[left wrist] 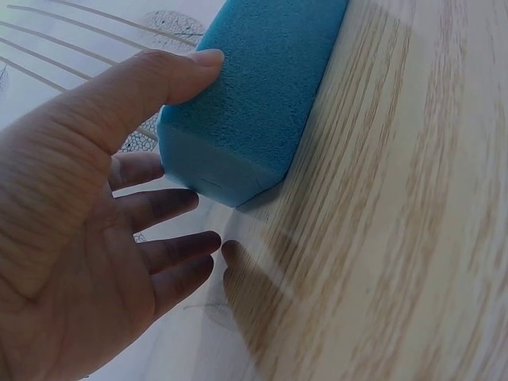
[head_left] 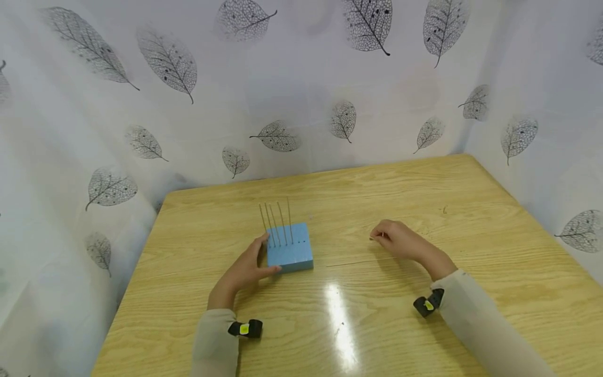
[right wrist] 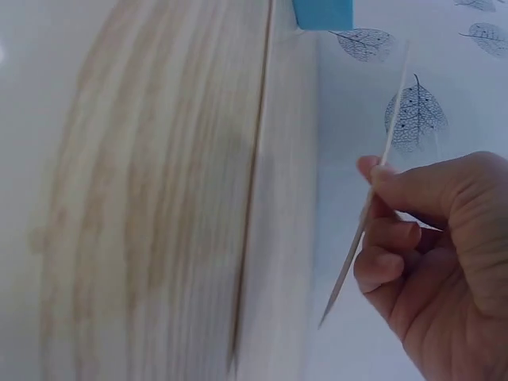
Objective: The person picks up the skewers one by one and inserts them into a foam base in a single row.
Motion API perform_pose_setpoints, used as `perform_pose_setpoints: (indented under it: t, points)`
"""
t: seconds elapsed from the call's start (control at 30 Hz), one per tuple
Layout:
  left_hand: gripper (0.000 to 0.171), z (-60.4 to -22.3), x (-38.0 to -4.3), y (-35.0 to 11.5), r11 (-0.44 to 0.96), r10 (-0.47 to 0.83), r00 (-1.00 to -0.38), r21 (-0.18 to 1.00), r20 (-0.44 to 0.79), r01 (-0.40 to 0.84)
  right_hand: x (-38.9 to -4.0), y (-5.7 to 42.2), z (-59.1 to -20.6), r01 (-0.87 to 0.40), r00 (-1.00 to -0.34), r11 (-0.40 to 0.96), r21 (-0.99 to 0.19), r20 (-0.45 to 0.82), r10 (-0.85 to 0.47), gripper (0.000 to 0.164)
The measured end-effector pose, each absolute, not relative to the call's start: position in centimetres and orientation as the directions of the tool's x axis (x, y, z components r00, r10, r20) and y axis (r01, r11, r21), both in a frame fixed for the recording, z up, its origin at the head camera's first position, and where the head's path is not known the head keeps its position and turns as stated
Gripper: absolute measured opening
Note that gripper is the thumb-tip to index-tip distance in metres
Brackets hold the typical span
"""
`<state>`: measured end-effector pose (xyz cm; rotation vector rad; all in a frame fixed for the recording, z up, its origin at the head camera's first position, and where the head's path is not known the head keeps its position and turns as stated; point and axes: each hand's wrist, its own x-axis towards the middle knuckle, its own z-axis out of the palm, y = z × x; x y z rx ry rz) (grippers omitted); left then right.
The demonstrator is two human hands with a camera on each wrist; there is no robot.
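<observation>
On the table stands a blue foam block (head_left: pixel 289 256) with several thin wooden skewers (head_left: pixel 281 215) upright in a row and small dark holes at the row's right end. My left hand (head_left: pixel 247 267) holds the block at its left side. In the left wrist view the thumb (left wrist: pixel 186 75) presses one face, while the lower fingers stay off the foam. To the right of the block, my right hand (head_left: pixel 400 241) is above the table. Between thumb and forefinger it pinches a wooden skewer (right wrist: pixel 349 254), tilted in the right wrist view.
Another skewer (head_left: pixel 350 263) lies on the wooden table (head_left: pixel 377 314) between the block and my right hand. Small dark bits (head_left: pixel 444 210) are on the wood at the far right. A white leaf-print curtain (head_left: pixel 301 78) hangs behind and at the sides.
</observation>
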<state>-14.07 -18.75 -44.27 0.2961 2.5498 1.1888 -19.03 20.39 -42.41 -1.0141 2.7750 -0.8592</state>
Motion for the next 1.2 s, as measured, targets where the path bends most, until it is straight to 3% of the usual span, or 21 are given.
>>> perform_pose_setpoints:
  t: [0.17, 0.37, 1.2]
  points:
    - [0.100, -44.4, -14.1, -18.8, 0.636, 0.315, -0.930, 0.769, -0.190, 0.059, -19.2, 19.8, -41.9, -0.622, -0.768, 0.585, -0.522, 0.259, -0.585, 0.006]
    - [0.098, -44.4, -14.1, -18.8, 0.630, 0.317, -0.929, 0.775, -0.189, 0.056, -19.4, 18.9, -41.4, -0.627, -0.767, 0.542, -0.560, 0.323, -0.554, 0.004]
    - [0.098, -44.1, -14.1, -18.8, 0.641, 0.316, -0.930, 0.765, -0.190, 0.061, -20.2, 14.3, -39.0, -0.664, -0.724, 0.387, -0.640, 0.421, -0.547, 0.005]
